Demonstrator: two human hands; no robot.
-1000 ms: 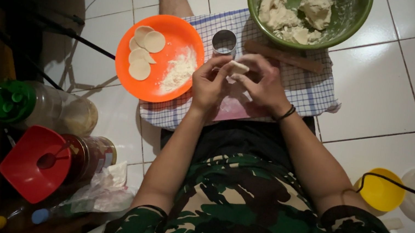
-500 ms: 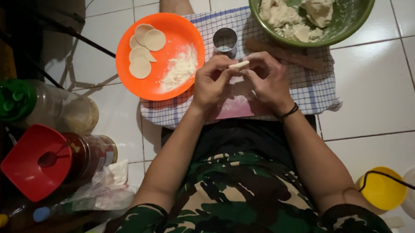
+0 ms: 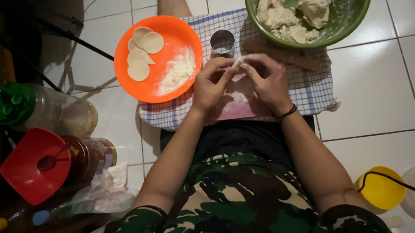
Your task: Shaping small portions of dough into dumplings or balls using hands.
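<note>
Dough piece (image 3: pixel 239 62) is being pinched between the left hand (image 3: pixel 213 81) and right hand (image 3: pixel 266 78), fingers closing on it over the checkered cloth's (image 3: pixel 312 86) middle. Pressing evenly would probably be keeping its edge sealed.

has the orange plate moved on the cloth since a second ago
No. The orange plate lies as before on the left end of the checked cloth, beside the metal ring cutter, with the same dough rounds and flour.

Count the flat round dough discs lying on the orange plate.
4, clustered on the left half of the orange plate: dough discs at and. They overlap, so more may hide underneath.
</note>
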